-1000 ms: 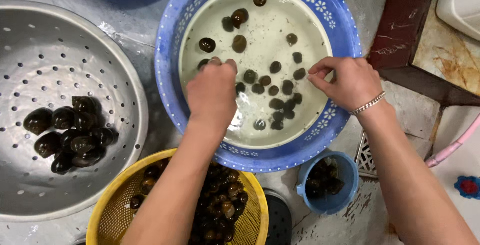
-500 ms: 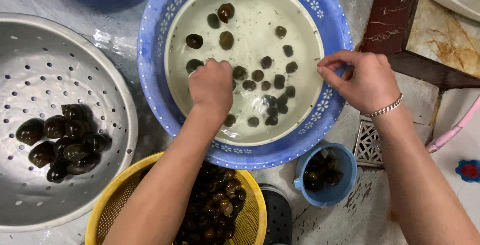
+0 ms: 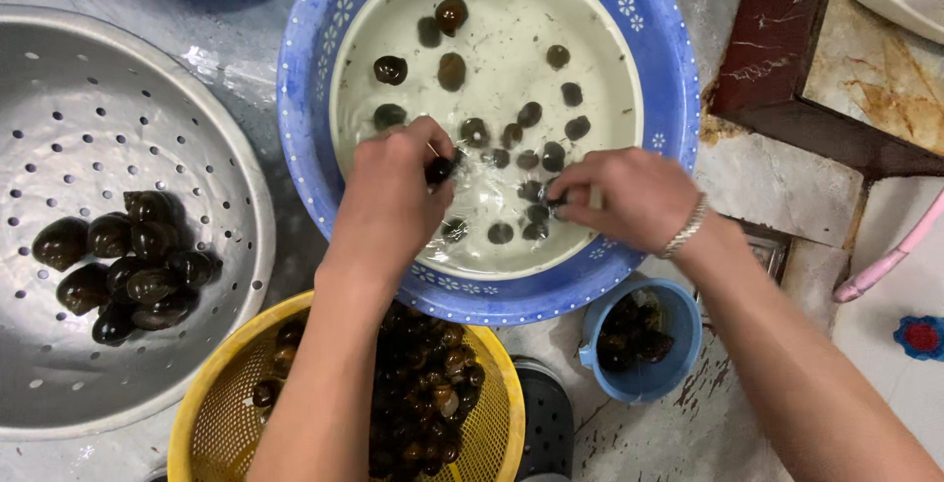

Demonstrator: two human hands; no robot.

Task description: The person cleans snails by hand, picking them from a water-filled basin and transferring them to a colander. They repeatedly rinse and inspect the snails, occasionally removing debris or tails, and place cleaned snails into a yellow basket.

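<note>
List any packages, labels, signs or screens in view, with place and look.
None shows: no package, label, sign or screen. Only open containers:
Blue basin, top centre: round, white inside, flower-patterned rim, water and dark snails.
Metal colander, left: round, perforated, grey.
Yellow basket, bottom: round mesh.
Blue cup, lower right: small, round.

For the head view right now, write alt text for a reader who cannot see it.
Two bare hands, left hand and right hand, pick dark snails from water in a blue basin. A metal colander and yellow basket also hold snails.
</note>
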